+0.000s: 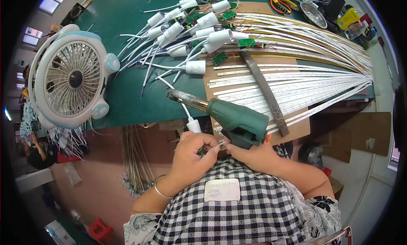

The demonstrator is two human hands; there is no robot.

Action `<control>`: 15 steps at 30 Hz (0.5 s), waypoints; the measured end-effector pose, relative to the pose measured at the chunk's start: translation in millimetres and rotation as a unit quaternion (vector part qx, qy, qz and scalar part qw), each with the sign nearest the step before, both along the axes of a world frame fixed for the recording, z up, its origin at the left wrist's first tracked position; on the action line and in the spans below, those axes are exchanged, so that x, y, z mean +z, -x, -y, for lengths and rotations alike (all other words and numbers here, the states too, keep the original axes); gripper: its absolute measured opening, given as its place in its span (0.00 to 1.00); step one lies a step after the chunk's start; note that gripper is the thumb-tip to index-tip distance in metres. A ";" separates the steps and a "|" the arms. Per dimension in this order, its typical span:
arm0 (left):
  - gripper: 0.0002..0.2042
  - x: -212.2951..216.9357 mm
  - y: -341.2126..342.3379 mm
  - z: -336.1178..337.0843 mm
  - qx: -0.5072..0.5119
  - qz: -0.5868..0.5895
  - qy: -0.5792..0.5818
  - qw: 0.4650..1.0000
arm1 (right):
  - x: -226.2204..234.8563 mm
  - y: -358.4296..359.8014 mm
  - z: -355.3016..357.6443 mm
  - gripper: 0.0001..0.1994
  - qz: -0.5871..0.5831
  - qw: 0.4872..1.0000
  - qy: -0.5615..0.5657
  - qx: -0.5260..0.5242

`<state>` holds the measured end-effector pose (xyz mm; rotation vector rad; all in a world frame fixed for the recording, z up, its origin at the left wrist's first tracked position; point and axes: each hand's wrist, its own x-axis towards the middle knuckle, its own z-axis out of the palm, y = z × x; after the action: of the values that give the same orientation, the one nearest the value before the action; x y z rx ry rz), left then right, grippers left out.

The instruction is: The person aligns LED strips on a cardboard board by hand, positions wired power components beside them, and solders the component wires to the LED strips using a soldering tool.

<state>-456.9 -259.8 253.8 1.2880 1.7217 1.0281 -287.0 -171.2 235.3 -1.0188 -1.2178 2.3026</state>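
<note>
1. The small piece (221,143) between the fingertips of the left hand (190,154) and right hand (254,156) is too small to identify.
2. The green soldering iron (241,120) hides most of the right hand's fingers.
3. Just beyond the left hand, the white cap's (193,125) near end is hidden.
4. Beyond the right hand, a bar (265,92) covers parts of the white strips (237,92).
5. Beyond both hands, the picture's top edge cuts off the green table (123,16).

A white-and-blue electric fan (75,79) stands at the left, a red plastic stool (101,231) on the floor (104,177), and a yellow container (347,19) at upper right.
</note>
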 end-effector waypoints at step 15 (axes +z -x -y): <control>0.05 -38.2 3.9 -16.4 -0.016 -0.244 -0.056 0.968 | -2.8 -86.4 -3.7 0.20 0.130 0.984 -0.086 -0.087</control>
<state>-460.8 -243.4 215.6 1.7461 2.0129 0.8411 -200.6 -167.5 232.5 -1.3337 -1.3391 1.9405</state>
